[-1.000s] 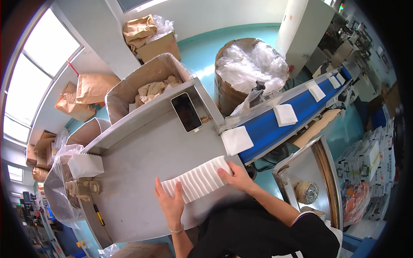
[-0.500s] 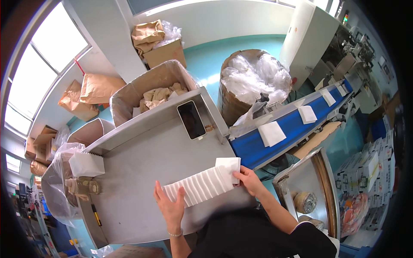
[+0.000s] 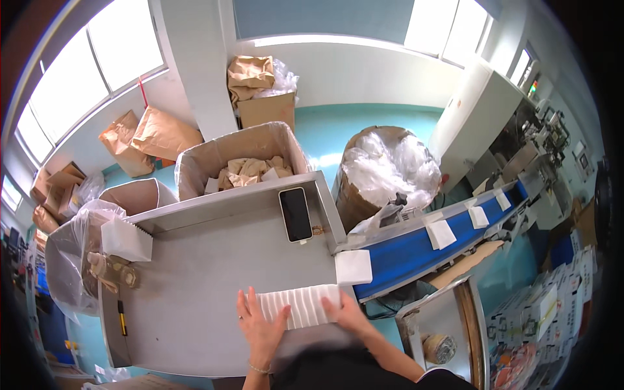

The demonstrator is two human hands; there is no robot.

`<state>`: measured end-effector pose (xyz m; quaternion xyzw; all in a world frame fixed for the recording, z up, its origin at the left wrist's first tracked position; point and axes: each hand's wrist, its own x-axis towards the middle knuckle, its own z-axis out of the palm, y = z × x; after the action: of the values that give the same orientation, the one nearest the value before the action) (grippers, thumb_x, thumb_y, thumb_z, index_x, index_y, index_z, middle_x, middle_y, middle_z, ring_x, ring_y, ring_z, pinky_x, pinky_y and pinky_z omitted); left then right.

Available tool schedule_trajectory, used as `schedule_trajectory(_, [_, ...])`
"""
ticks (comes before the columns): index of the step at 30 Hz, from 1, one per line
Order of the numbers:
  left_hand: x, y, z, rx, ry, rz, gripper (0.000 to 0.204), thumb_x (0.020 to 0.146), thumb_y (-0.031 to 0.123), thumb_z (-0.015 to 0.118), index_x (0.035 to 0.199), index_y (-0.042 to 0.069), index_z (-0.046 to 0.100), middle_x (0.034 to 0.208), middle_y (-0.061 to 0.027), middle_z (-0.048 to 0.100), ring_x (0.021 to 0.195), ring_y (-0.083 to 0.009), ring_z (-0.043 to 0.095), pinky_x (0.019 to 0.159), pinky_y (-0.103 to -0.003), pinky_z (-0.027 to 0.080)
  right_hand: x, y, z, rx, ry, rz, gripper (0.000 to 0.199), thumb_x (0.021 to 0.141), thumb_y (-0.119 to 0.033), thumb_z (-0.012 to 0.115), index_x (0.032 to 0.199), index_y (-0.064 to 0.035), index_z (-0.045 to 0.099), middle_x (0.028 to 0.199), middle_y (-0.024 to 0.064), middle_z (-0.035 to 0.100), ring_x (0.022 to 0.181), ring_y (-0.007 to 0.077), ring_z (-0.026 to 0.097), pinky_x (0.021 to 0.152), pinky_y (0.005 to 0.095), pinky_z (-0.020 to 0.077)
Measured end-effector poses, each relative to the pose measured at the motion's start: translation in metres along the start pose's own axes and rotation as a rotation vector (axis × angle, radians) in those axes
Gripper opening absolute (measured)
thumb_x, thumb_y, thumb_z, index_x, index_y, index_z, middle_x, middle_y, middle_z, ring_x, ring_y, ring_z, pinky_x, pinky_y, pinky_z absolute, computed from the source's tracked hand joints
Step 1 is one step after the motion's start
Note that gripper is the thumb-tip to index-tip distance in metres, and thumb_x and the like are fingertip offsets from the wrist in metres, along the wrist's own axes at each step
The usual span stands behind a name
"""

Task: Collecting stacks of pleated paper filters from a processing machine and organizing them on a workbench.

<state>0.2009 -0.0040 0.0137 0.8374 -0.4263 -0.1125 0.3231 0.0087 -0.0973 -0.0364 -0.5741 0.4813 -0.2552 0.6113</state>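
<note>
A row of white folded paper packets [image 3: 292, 306], standing on edge and pressed together, lies near the front edge of the grey metal tray table [image 3: 208, 260]. At its left end is my left hand [image 3: 262, 331], fingers stretched upward and apart, thumb against the near side. My right hand [image 3: 348, 314] grips the right end, with its thumb on top of the packets. Beyond the right hand, a single white packet [image 3: 353, 267] lies flat where the blue conveyor belt [image 3: 396, 263] meets the table.
More packets [image 3: 441, 234] lie spaced along the belt. A phone [image 3: 296, 214] rests at the table's back right; a white stack [image 3: 127, 239], a tape roll [image 3: 129, 277] and a yellow-black pen [image 3: 122, 317] are at the left. A carton [image 3: 244, 151] stands behind.
My right hand has moved from a packet at the row's right end to pressing on that end. A belt packet has come down to the table edge. The view has tilted up.
</note>
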Motion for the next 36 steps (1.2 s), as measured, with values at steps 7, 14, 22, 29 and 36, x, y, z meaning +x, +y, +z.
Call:
schedule_trajectory(7, [-0.002,0.016,0.003,0.149,0.018,-0.031,0.100,0.070,0.058,0.077,0.144,0.005,0.036,0.151,-0.0280,0.021,0.137,-0.0465,0.023,0.104,-0.062,0.024,0.009,-0.001,0.000,0.189,-0.073,0.149,0.036,0.098,-0.029,0.057,0.119,-0.0005,0.061,0.102,0.0060,0.066,0.094,0.0113,0.059,0.082,0.0277,0.0476])
schedule_trajectory(14, [0.004,0.017,0.008,0.201,0.003,0.013,0.097,0.069,0.060,0.076,0.142,0.006,0.040,0.152,-0.0277,0.019,0.138,-0.0472,0.020,0.102,-0.064,0.026,0.009,0.006,-0.019,0.002,-0.118,0.183,0.035,0.097,-0.024,0.058,0.123,-0.0010,0.057,0.103,0.0063,0.065,0.091,0.0126,0.060,0.078,0.0270,0.0490])
schedule_trajectory(22, [0.002,0.022,0.010,0.119,-0.062,0.046,0.093,0.070,0.052,0.078,0.141,0.005,0.041,0.152,-0.0270,0.021,0.138,-0.0471,0.021,0.100,-0.063,0.031,0.000,-0.007,-0.006,0.139,-0.005,0.211,0.040,0.098,-0.033,0.056,0.122,-0.0006,0.055,0.105,0.0120,0.065,0.093,0.0178,0.063,0.079,0.0310,0.0501])
schedule_trajectory(29, [0.003,0.018,0.010,0.120,-0.051,0.049,0.090,0.071,0.049,0.079,0.140,0.005,0.041,0.153,-0.0249,0.020,0.138,-0.0466,0.021,0.102,-0.061,0.030,0.004,0.000,-0.002,0.314,-0.114,0.279,0.043,0.098,-0.035,0.057,0.120,0.0024,0.056,0.108,0.0112,0.064,0.094,0.0170,0.061,0.081,0.0296,0.0480])
schedule_trajectory(36, [0.002,0.017,0.008,0.103,-0.025,0.013,0.087,0.073,0.047,0.078,0.140,0.005,0.042,0.153,-0.0242,0.020,0.139,-0.0455,0.020,0.102,-0.062,0.029,-0.009,0.017,-0.032,0.570,-0.297,0.578,0.043,0.097,-0.037,0.059,0.116,0.0007,0.058,0.099,0.0057,0.061,0.080,0.0153,0.057,0.072,0.0276,0.0448])
